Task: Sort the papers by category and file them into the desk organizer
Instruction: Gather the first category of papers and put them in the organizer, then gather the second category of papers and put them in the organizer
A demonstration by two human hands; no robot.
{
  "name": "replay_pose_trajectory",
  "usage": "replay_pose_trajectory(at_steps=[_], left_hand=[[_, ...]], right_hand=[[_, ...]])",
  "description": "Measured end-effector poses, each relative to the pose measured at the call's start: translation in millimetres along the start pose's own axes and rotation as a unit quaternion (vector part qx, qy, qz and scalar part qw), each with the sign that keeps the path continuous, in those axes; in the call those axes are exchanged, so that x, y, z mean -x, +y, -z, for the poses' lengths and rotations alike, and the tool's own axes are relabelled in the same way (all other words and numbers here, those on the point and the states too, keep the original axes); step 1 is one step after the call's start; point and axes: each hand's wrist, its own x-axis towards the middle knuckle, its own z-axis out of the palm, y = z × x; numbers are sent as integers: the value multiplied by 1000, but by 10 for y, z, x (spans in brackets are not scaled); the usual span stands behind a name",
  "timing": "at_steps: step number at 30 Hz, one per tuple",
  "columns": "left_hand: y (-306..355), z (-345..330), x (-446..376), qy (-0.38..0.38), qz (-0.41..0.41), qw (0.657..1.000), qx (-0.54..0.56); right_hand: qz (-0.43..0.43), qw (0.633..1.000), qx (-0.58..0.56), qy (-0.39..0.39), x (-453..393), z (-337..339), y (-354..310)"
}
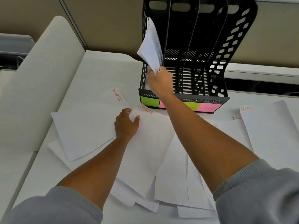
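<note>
- At the back of the white tabletop (pixel 97 73) stands a black desk organizer (pixel 186 65) with four upright slots and perforated dividers.
- Along its front edge run sticky labels: green (pixel 149 102), pink, green, pink (pixel 208 107); their writing is too faint to read.
- Right hand (pixel 160 81) reaches up to the leftmost slot, fingers curled round the lower corner of a small sheaf of white papers (pixel 151 44), which tilts upward with its top inside that slot.
- Left hand (pixel 127 122) lies on the loose sheets below, fingers bent and thumb apart, fingertips pressing on a sheet marked SPORTS (pixel 145 109) in red; whether it pinches that sheet I cannot tell.
- Many white sheets (pixel 142 159) lie fanned and overlapping across the tabletop under both forearms.
- Another sheet headed SPORTS (pixel 116 94) pokes out just left of the organizer, and a third (pixel 267 126) lies to the far right.
- Grey sleeves (pixel 258 191) are pushed up both forearms.
</note>
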Motion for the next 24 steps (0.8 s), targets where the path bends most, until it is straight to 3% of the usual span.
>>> replay_pose_trajectory(at_steps=[7, 13, 17, 20, 24], left_hand=[[-75, 131, -59, -34, 41, 999, 4], [-184, 357, -99, -1, 44, 999, 16], [-298, 456, -93, 4, 42, 999, 12], [-394, 508, -100, 5, 48, 999, 18], [-481, 544, -126, -1, 70, 996, 52]], right_hand=[[160, 979, 49, 120, 401, 1, 184], [211, 964, 113, 116, 829, -88, 610], [142, 969, 156, 126, 1140, -156, 971], [30, 991, 122, 33, 1315, -204, 1130], [-75, 993, 15, -95, 1330, -230, 1181]])
